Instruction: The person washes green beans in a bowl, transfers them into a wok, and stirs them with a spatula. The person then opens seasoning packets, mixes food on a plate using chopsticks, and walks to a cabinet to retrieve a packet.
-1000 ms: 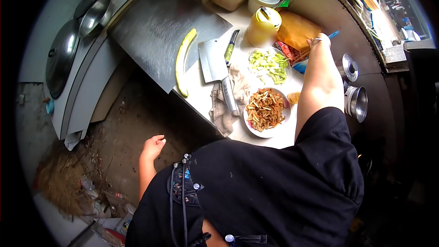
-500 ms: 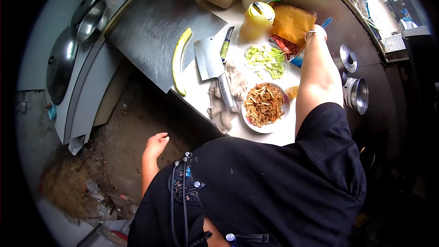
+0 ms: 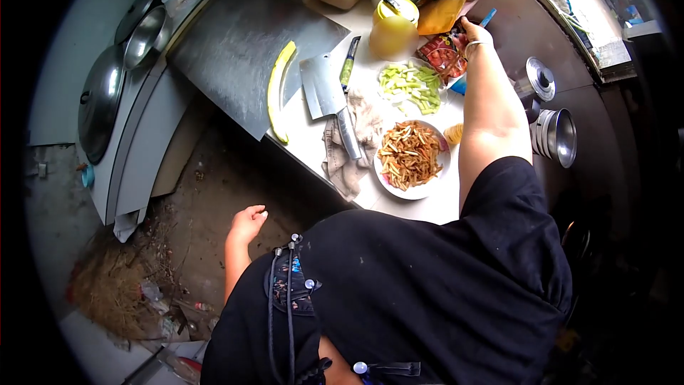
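Uneven light, brightest at upper right; wide-angle view, dark corners.
Window (image 3: pixel 605 11) partly blown out; white tabletop (image 3: pixel 438 208) close to overexposed. Grey board (image 3: pixel 228 50) carries a dull sheen; pot lid (image 3: pixel 100 107) at left shows a pale highlight. Floor (image 3: pixel 228 157) beside the tabletop sinks into shadow; black shirt (image 3: pixel 427 271) holds little fold detail; lower right near black. Lens bows straight edges. Jar (image 3: pixel 393 36) smeared by soft blur; print on red packet (image 3: pixel 443 52) unreadable.

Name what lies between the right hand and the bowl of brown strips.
In the head view, a red packet lies by the right hand, then green pieces nearer the bowl.
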The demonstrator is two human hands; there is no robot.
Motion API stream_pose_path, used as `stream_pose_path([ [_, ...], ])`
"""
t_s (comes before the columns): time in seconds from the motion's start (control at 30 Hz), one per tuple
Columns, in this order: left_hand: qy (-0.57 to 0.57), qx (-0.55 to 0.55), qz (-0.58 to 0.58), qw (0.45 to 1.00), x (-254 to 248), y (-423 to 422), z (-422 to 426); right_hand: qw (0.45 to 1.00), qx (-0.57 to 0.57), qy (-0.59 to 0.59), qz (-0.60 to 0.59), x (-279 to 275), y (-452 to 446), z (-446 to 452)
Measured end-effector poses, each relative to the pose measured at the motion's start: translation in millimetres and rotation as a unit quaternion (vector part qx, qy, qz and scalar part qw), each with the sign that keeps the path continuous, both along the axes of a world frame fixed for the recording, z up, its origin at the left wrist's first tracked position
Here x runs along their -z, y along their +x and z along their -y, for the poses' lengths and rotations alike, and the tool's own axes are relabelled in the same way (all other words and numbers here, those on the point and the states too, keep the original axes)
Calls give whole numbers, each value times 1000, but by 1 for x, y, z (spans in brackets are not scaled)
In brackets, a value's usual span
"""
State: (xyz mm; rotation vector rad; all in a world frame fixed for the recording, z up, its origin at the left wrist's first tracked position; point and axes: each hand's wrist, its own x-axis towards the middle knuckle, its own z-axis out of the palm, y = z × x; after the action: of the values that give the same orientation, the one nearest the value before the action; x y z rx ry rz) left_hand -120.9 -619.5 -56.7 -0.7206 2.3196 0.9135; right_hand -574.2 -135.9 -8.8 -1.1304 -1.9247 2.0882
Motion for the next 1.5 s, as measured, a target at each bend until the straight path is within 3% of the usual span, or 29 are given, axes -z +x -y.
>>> stream_pose_path([
  [0.07,3,3,1,1000,-1,-1,-3,992,111,-33,45,-14,13,19],
  [0.13,5,7,0,1000,-3,-4,-5,918,356,-164,61,122,-80,-42],
  [0.2,4,10,-7,1000,-3,-8,-7,905,408,-104,55,51,-17,7],
  [0.27,3,18,-14,1000,-3,-11,-8,916,377,-58,121,74,-37,-2],
  [0.33,1,27,-20,999,-1,-12,-8,730,586,-256,243,83,-61,-16],
  [0.37,-1,23,-11,1000,0,-12,-8,673,638,-321,194,83,-62,-21],
  [0.4,-2,18,-3,1000,0,-12,-8,666,644,-350,141,82,-61,-22],
  [0.5,8,13,-1,1000,-1,-12,-11,692,618,-368,62,81,-51,-26],
  [0.67,12,8,1,1000,0,-11,-8,752,557,-348,52,86,-42,-34],
  [0.9,-8,24,-1,1000,-7,-20,-13,900,346,-260,57,94,-37,-46],
  [1.0,-11,44,-10,999,-11,-26,-16,969,208,-128,24,18,10,1],
  [1.07,5,39,-8,999,-18,-29,-22,982,143,-123,29,0,14,3],
  [1.33,37,99,-61,993,-12,-27,-14,989,89,-118,-27,-78,66,9],
  [1.5,31,165,-135,977,-23,-46,-3,977,78,-138,-141,-126,113,20],
])
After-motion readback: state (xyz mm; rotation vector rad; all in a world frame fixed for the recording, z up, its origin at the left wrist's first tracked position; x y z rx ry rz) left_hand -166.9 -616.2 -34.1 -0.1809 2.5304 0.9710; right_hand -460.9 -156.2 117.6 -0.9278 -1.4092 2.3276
